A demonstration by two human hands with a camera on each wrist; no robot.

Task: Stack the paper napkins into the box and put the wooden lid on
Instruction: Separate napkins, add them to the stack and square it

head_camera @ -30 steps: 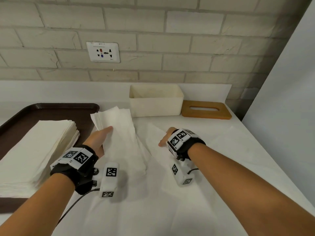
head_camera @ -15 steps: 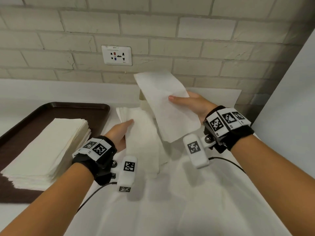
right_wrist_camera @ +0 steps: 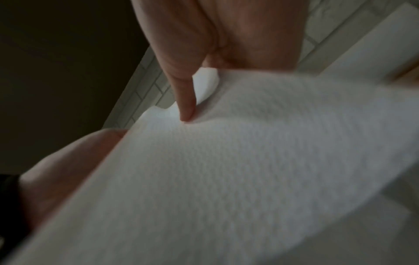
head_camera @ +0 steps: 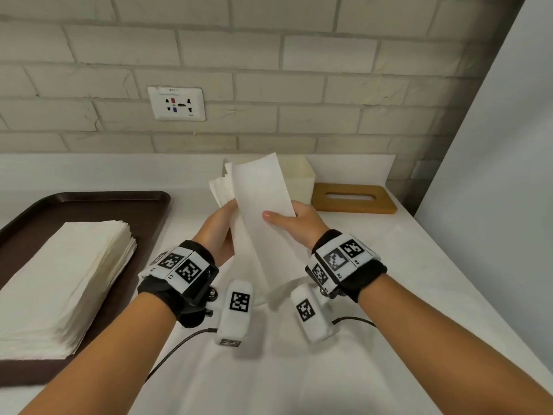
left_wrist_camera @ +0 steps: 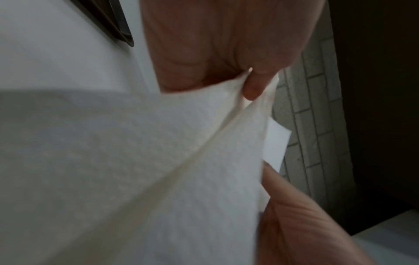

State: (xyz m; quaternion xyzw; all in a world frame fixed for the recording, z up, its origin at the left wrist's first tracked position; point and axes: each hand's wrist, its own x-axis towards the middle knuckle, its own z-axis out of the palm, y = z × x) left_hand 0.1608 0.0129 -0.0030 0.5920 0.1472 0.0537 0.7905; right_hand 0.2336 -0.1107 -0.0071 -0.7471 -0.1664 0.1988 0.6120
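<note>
Two forearms reaching forward over white counter (head_camera: 404, 280), each wrist strapped with black band and printed marker tags, cables trailing back toward the body. Just beyond, left hand (head_camera: 217, 232) and right hand (head_camera: 294, 224) raised above the counter, close together, both on one small bunch of paper napkins (head_camera: 260, 205). Right hand's thumb (head_camera: 270, 215) laid across the front sheet, fingers hidden behind it, so clamped on the bunch from the right edge. Left hand's fingers curled against the left edge, thumb behind; in the left wrist view (left_wrist_camera: 226, 44) a fingertip (left_wrist_camera: 254, 87) pinching gathered folds of the napkins (left_wrist_camera: 158, 170). In the right wrist view, thumb (right_wrist_camera: 186, 100) pressing onto the textured sheet (right_wrist_camera: 226, 170), blurred but plain enough. Bunch held upright, tilted slightly left at the top, corners fanned unevenly behind the front sheet, lower end hanging down between the wrists.

Off to the left, dark brown tray (head_camera: 89, 202) on the counter, bearing tall stack of napkins (head_camera: 59, 280) lying flat.

Farther back, cream box (head_camera: 302, 181) standing open against the wall upstand, partly hidden behind the raised bunch; inside not visible. Just beside it on the right, wooden lid (head_camera: 353, 199) lying flat on the counter, slot facing up, apart from the box top. Behind all, pale brick wall with white socket plate (head_camera: 176, 103).
</note>
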